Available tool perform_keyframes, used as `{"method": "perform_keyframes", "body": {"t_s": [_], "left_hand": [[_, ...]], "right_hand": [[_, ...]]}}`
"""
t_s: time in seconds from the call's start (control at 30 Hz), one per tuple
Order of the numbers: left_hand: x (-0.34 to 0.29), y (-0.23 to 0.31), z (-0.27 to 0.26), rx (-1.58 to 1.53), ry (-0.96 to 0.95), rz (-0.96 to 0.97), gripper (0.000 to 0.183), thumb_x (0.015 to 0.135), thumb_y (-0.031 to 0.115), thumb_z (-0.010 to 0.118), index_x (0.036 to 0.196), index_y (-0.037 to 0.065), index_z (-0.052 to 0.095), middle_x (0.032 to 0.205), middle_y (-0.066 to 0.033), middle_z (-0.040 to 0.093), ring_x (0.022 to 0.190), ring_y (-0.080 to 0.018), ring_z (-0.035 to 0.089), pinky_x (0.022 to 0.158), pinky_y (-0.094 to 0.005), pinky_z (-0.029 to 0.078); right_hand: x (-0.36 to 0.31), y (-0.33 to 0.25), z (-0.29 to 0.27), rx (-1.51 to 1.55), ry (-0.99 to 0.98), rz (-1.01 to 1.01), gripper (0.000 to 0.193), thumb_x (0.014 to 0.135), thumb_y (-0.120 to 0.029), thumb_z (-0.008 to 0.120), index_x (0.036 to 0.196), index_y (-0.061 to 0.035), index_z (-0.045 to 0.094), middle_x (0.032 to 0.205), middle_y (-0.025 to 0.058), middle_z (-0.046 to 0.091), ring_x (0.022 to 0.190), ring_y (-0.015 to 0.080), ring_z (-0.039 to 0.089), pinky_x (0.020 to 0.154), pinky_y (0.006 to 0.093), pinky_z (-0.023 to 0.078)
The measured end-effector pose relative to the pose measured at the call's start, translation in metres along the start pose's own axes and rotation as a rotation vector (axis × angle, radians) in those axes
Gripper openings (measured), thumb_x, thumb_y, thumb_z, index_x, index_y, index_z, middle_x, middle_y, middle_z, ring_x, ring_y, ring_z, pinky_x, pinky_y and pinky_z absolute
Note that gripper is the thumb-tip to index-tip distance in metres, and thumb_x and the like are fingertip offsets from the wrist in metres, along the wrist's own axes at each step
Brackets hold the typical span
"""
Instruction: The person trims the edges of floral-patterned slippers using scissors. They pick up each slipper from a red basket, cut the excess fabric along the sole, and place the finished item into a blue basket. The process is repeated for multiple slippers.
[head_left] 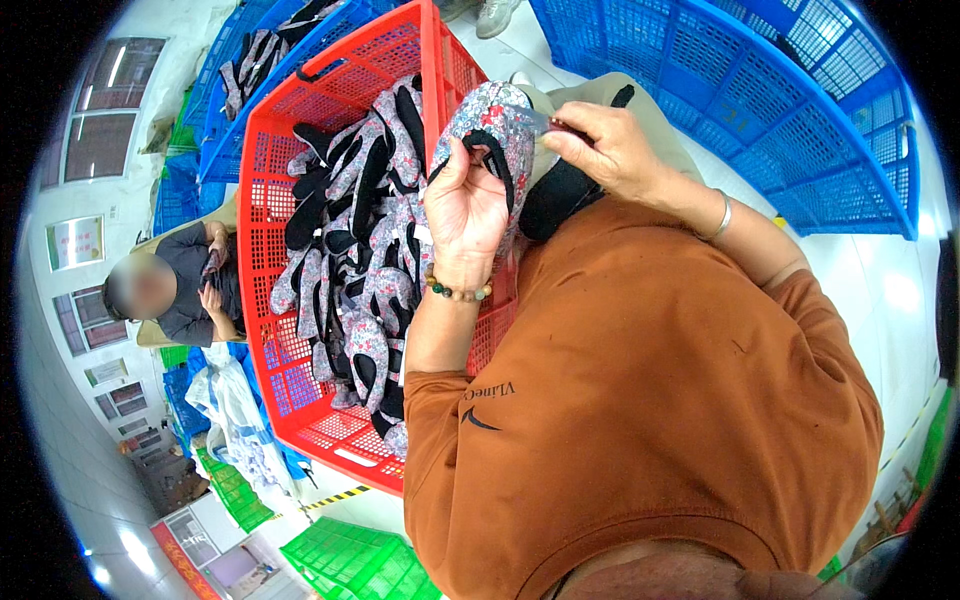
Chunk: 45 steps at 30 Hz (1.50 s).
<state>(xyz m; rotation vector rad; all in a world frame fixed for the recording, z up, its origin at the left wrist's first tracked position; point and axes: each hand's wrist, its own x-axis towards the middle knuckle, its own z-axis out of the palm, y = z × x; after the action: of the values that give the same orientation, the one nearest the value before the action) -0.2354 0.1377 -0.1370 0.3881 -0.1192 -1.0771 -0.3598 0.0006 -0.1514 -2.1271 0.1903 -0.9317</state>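
A floral cloth slipper, grey with red and blue flecks and black edging, is gripped in my left hand. My left thumb lies along its opening, and the other fingers are partly hidden in or behind it. At the slipper's right side my right hand pinches a thin greyish tool between thumb and fingers. The tool's tip meets the floral cloth; its exact kind is unclear. Another slipper, black sole showing, lies on my lap below the right hand.
A red slatted crate stands at my left, heaped with matching floral slippers. A large blue crate is at the far right. Green crates lie near the lower left. Another person sits beyond the red crate.
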Motion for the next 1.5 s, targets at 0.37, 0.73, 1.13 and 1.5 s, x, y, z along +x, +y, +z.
{"method": "perform_keyframes", "body": {"t_s": [0.37,0.73,1.13,1.5], "left_hand": [[0.000,-0.007,-0.003,0.051,-0.018,0.031,0.024,0.087,0.013,0.053,0.105,-0.002,0.053,0.102,-0.0123,0.060,0.097,-0.0237,0.057,0.093,-0.0389,0.042],[0.004,0.003,-0.007,-0.215,-0.196,-0.104,0.030,0.092,0.014,0.039,0.114,-0.005,0.048,0.119,-0.0177,0.052,0.114,-0.0282,0.047,0.102,-0.0451,0.031],[0.006,0.001,-0.013,-0.330,-0.309,-0.183,0.035,0.094,0.019,0.036,0.120,-0.002,0.043,0.124,-0.0164,0.048,0.116,-0.0286,0.045,0.102,-0.0446,0.032],[0.006,0.000,-0.014,-0.357,-0.250,-0.200,0.039,0.092,0.020,0.037,0.123,-0.004,0.040,0.126,-0.0188,0.046,0.118,-0.0303,0.043,0.103,-0.0469,0.030]], "right_hand": [[0.010,-0.014,-0.014,-0.037,-0.142,-0.090,0.030,0.082,-0.037,0.057,0.079,-0.0075,0.063,0.064,0.0113,0.056,0.058,0.0276,0.056,0.050,0.0339,0.041],[-0.002,-0.002,0.003,-0.201,0.088,-0.307,0.035,0.074,-0.038,0.066,0.079,-0.0058,0.053,0.068,0.0069,0.052,0.059,0.0232,0.055,0.049,0.0317,0.043],[0.005,-0.004,0.012,-0.250,0.078,-0.325,0.034,0.077,-0.040,0.062,0.072,-0.0075,0.052,0.064,0.0069,0.050,0.057,0.0255,0.054,0.048,0.0340,0.041],[-0.003,-0.007,0.010,-0.211,0.072,-0.373,0.031,0.076,-0.033,0.064,0.080,-0.0038,0.055,0.065,0.0096,0.050,0.056,0.0255,0.054,0.049,0.0330,0.041]]}}
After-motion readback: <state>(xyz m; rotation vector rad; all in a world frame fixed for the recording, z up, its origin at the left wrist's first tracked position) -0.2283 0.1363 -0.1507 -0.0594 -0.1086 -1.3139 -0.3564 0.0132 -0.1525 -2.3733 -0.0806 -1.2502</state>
